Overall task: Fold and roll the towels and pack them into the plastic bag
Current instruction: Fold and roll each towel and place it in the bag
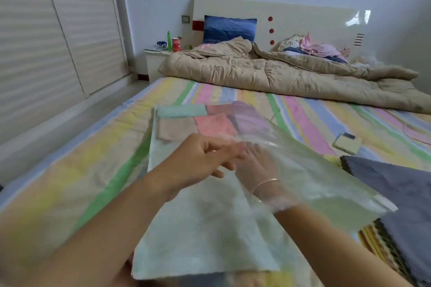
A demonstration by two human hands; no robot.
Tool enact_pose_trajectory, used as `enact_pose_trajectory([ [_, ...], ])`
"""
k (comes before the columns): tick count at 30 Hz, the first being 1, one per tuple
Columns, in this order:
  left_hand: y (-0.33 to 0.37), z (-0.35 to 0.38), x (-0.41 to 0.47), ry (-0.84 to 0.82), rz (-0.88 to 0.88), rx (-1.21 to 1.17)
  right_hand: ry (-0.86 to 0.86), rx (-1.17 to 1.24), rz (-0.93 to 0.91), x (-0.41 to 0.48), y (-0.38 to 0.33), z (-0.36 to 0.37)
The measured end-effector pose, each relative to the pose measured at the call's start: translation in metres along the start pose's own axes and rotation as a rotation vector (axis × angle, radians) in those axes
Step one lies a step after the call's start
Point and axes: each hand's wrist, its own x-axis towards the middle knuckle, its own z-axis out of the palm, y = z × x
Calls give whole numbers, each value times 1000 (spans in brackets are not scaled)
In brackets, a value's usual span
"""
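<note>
Clear, flat plastic bag is lying lengthwise on the pastel striped bedsheet, its upper film lifting toward the right. Teal, beige, pink and purple folded towels are sitting together inside its far end. The right hand is reaching inside, fingers straight and released, showing through the film. The left hand is hovering at the raised film's edge, fingers curled; blur is hiding whether they are pinching it. A grey-blue towel stack is resting just beside the bag.
</note>
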Motion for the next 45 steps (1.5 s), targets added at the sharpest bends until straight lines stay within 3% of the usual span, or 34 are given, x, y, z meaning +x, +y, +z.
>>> enact_pose_trajectory([
  [6, -91, -89, 93, 486, -142, 21, 84, -50, -74, 102, 5, 39],
  [13, -213, -194, 199, 771, -238, 174, 208, -202, -251, 226, 8, 93],
  [20, -279, -202, 272, 678, -166, -36, 410, -183, -425, 321, -14, 125],
  [25, -298, -200, 279, 563, -179, -60, 338, 12, -378, 365, -17, 161],
  [32, -304, -202, 280, 572, -161, -113, 353, -161, -328, 388, -35, 178],
  [36, -306, -203, 280, 576, -176, -121, 94, -351, -283, 393, -42, 187],
  [40, -304, -204, 279, 573, -186, -119, -17, -163, -279, 391, -79, 165],
  [42, -302, -203, 279, 566, -189, -128, -172, -242, -372, 394, -92, 165],
  [45, -302, -203, 279, 562, -192, -128, -191, -266, -349, 405, -93, 172],
])
